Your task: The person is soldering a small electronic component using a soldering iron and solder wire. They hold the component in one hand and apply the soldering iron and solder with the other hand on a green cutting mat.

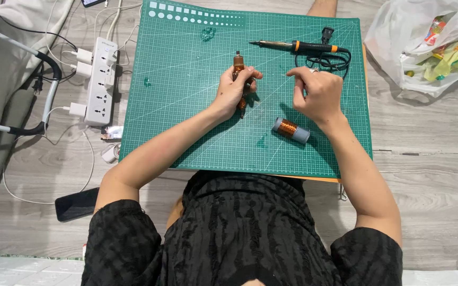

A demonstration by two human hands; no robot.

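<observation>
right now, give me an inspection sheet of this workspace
surface: green cutting mat on grey wood-look floor.
job's things: copper-wound rod; copper wire spool lying on the mat.
clutter: plastic bag at right; dark phone on the floor.
grippers: left hand closed around the rod; right hand pinched, whether on fine wire cannot be told.
cables: soldering iron with coiled cord; white power strip with plugs.
surroundings: grey fabric and a tube frame at left.

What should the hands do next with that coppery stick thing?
Probably bring the right hand closer to the coil. The left hand grips it upright on the mat, while the right fingers are pinched, apart from it; any wire between is too fine to see.
</observation>
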